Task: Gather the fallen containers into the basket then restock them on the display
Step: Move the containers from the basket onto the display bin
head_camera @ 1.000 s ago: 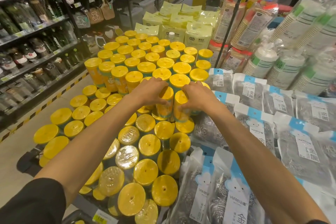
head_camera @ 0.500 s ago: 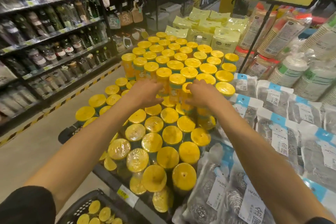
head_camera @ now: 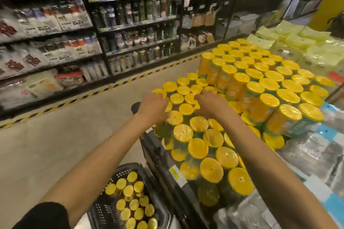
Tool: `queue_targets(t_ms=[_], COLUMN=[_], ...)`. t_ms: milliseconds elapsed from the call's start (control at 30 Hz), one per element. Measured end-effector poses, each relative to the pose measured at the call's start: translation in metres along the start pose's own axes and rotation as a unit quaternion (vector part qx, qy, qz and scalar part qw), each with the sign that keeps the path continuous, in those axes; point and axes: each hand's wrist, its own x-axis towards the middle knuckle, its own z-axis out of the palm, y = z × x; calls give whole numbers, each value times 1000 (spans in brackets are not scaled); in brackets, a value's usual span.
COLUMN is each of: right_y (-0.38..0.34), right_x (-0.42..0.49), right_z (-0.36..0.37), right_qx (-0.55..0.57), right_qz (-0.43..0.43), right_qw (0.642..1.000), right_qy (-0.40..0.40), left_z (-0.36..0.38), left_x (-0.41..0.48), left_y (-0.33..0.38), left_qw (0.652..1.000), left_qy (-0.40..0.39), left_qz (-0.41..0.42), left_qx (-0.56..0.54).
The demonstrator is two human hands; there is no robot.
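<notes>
Left hand (head_camera: 154, 107), right hand (head_camera: 211, 103) shifted onto lower containers (head_camera: 183, 133); fingers (head_camera: 202, 95) spread over lids (head_camera: 176, 98); labels blurred.

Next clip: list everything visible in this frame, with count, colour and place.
containers on display: dozens, yellow lids, upright on the stand
containers in basket: over a dozen, yellow lids
basket: one, black, floor, bottom centre
price tag: one, yellow, stand's front edge
soft packs: many, pale yellow, behind the containers
bagged goods: many, clear and blue, right side
shelving: several bays, black, stocked, across the aisle
floor tape: one strip, yellow-black, along the shelving
left hand: one, bare, resting on lids
right hand: one, bare, resting on lids beside it
</notes>
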Motion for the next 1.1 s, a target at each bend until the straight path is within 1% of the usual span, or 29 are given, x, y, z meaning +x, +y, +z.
queue_targets(t_ms=[67, 100, 200, 267, 400, 467, 567, 667, 767, 867, 1000, 1100], right_y=[-33, -50, -98, -128, -179, -201, -231, -257, -279, -294, -313, -327], right_x=[3, 4, 6, 7, 6, 2, -1, -2, -1, 0, 8, 16], right_z=[6, 10, 25, 39, 73, 89, 116, 146, 180, 214, 274, 327], right_qx=[-5, -3, -3, 6, 23, 28, 31, 41, 50, 58, 69, 66], right_qz=[-37, -56, -100, -120, -153, -161, -179, -177, -179, -170, -165, -155], right_qw=[999, 998, 995, 992, 986, 984, 976, 972, 967, 968, 970, 969], right_qy=[1, -1, -12, -34, -65, -73, -118, -152, -173, -177, -162, -182], left_z=[13, 21, 54, 72, 97, 110, 138, 168, 200, 231, 288, 344], left_x=[-30, -47, -97, -125, -173, -193, -219, -242, -259, -272, -284, -285], left_y=[-18, -26, -54, -75, -110, -123, -140, -151, -160, -167, -184, -193], left_qw=[997, 995, 990, 986, 977, 972, 962, 952, 942, 936, 938, 941], left_qy=[30, 32, -2, -29, -36, -59, -115, -142, -144, -154, -148, -151], left_qz=[-33, -53, -109, -141, -186, -204, -219, -235, -257, -268, -259, -243], left_qx=[-62, -84, -88, -88, -95, -103, -117, -136, -159, -169, -175, -180])
